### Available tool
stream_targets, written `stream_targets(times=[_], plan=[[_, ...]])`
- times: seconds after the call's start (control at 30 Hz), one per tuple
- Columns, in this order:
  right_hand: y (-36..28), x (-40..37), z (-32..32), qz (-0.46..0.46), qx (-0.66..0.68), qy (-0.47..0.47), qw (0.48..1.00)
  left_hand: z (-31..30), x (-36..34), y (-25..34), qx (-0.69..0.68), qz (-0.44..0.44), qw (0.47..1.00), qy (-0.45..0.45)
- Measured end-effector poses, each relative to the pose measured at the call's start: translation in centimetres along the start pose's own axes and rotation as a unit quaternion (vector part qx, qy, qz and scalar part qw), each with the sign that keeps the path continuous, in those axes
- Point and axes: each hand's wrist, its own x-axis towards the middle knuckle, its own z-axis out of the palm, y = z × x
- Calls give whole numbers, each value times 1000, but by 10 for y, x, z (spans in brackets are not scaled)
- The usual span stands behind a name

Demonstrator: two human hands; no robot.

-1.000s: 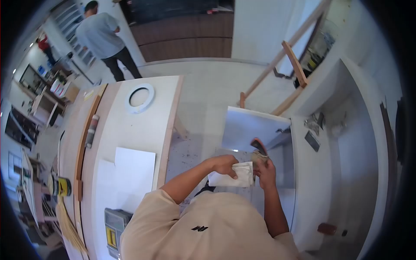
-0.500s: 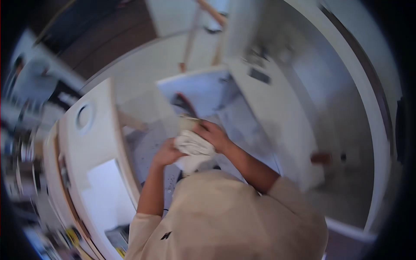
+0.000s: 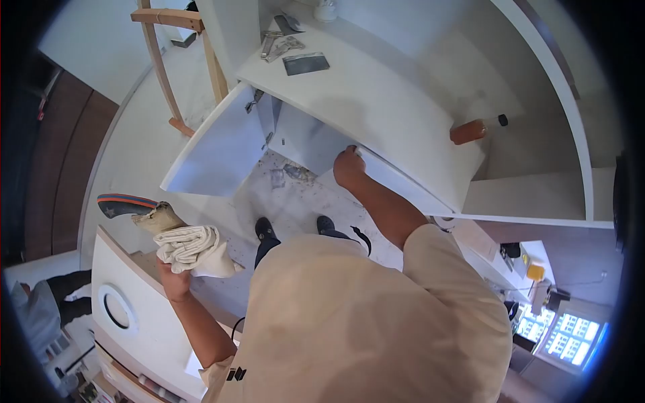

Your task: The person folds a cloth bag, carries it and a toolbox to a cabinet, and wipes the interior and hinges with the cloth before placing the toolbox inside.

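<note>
My left hand (image 3: 175, 279) is closed round a folded cream cloth (image 3: 191, 248), held out over the floor at the left. Against the cloth's far end lies a worn tan piece (image 3: 160, 218). From it sticks out a curved dark object (image 3: 127, 206) with orange and blue stripes; I cannot make out its kind. My right hand (image 3: 349, 166) has its fingers hooked over the upper corner of a white cabinet door (image 3: 403, 178), under the counter. The other cabinet door (image 3: 222, 148) swings out wide on its hinges.
On the white counter (image 3: 376, 101) lie a dark flat plate (image 3: 306, 64), some scraps and a bottle of orange-brown liquid (image 3: 468, 132). A wooden frame (image 3: 168, 20) stands at the back left. Debris (image 3: 295, 172) litters the floor. A person (image 3: 40, 309) is at far left.
My right hand has left the cloth and moved right to the cabinet door. My left hand has carried the cloth and striped object left. The view has turned.
</note>
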Motion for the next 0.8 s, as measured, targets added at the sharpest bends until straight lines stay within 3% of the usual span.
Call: stream_targets(times=[0.13,0.2,0.3,0.33,0.43,0.53,0.6,0.67,0.8], plan=[[-41,-47,9,-76,-59,-79,992,-37,31,10,-35,-29,998,-47],[-65,-87,-33,-94,5,-227,969,-47,49,7,-42,-38,996,-63],[-82,-130,-24,-23,38,-153,987,-63,60,-3,-60,-34,996,-63],[-85,-134,-8,97,185,-105,972,-68,65,-5,-59,-33,995,-68],[-76,-151,-7,71,183,-207,958,-69,80,3,-72,-63,991,-97],[-82,-180,1,109,230,-253,934,-74,90,5,-69,-70,990,-103],[-90,-215,17,142,243,-193,940,-83,99,13,-47,-57,990,-121],[-90,-238,33,209,285,-248,902,-83,118,28,-20,-37,986,-162],[-89,-294,25,221,254,-237,911,-108,140,10,48,-14,987,-154]])
